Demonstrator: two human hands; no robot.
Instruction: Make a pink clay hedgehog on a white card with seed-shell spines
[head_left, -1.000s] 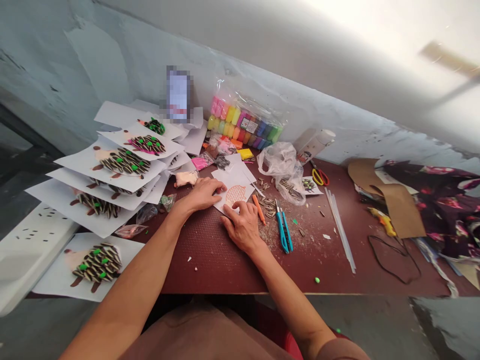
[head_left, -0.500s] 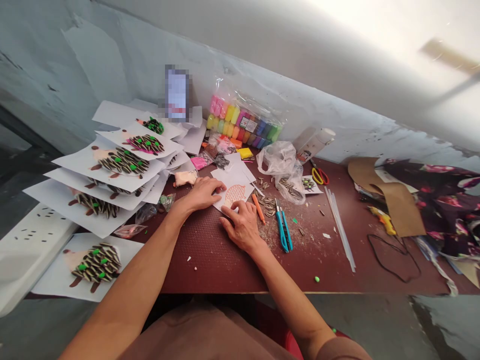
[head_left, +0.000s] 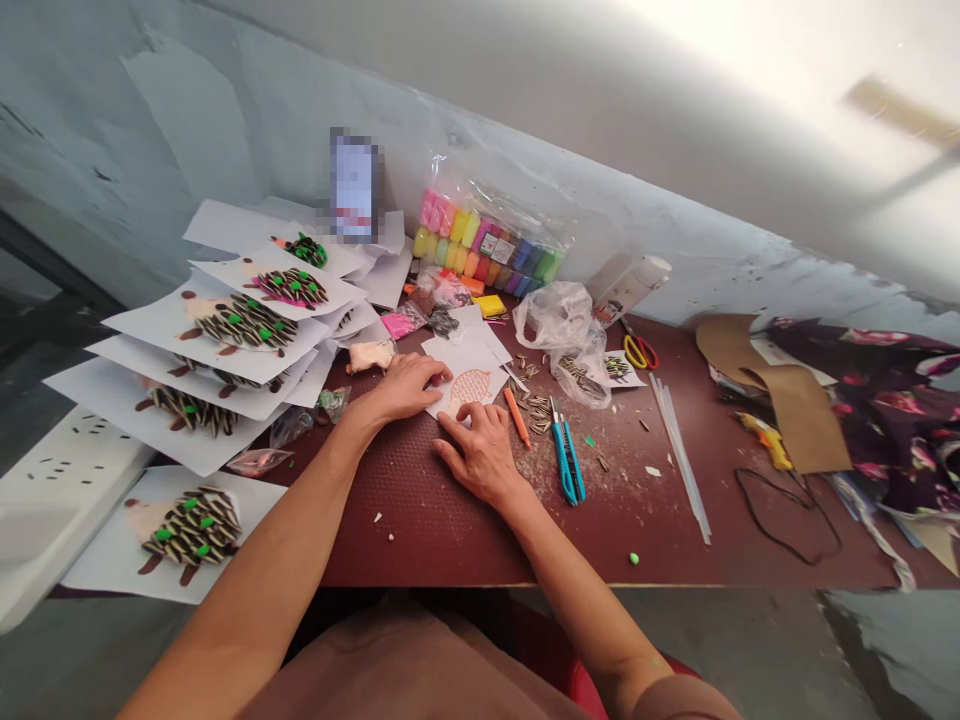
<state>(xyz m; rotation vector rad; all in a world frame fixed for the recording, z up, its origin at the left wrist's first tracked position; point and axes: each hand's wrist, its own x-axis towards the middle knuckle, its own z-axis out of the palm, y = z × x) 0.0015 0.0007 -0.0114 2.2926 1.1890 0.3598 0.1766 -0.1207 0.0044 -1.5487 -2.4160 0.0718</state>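
Observation:
A white paper sheet (head_left: 459, 350) lies on the table, with an orange outline drawing of a hedgehog (head_left: 471, 388) near its front edge. My left hand (head_left: 409, 388) rests on the sheet's left edge, fingers stretched out and holding nothing. Over the sheet's lower right corner lies my right hand (head_left: 481, 450), its fingers apart and nothing in them. Just right of that hand are an orange marker (head_left: 517, 417), loose sunflower seeds (head_left: 536, 411) and a teal utility knife (head_left: 568, 460). A lump of pale clay (head_left: 370, 355) sits behind my left wrist.
Sheets with seed-covered hedgehogs (head_left: 247, 322) are stacked at the left beside a white power strip (head_left: 52, 500). Packs of coloured clay (head_left: 487, 245) lean on the wall. Farther right are a plastic bag (head_left: 562, 325), scissors (head_left: 640, 352), glue sticks (head_left: 681, 460) and a glue gun (head_left: 772, 442).
My right hand has shifted very slightly, its fingers drawing back a little to the left at the sheet's edge. My left hand and the sheet stay where they were.

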